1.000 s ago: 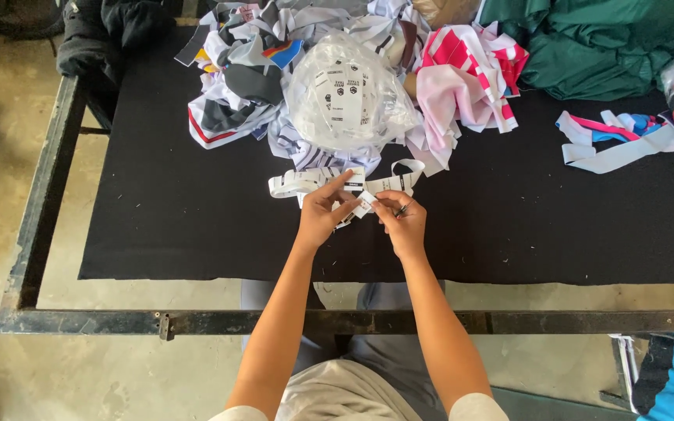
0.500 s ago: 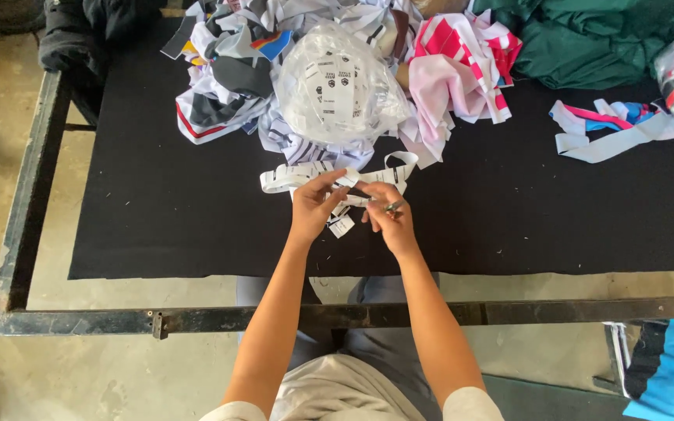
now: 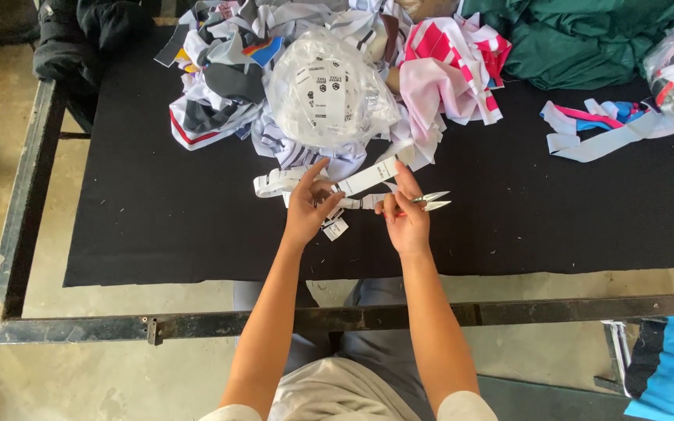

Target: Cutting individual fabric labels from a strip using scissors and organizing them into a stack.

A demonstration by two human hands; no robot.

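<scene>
Label strip (image 3: pixel 364 179): thin, limp, light; best pinched near ends. L hand (image 3: pixel 307 209) pinches it, R hand (image 3: pixel 406 218) grips snips (image 3: pixel 429 202), blades apart.

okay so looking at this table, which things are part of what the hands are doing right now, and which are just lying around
In use:
left hand on the white printed label strip
right hand holding the small metal thread snips
clear plastic bag of white labels

Lying about:
pink and white striped fabric scraps
dark green cloth
pale blue fabric strips
black garment
</scene>
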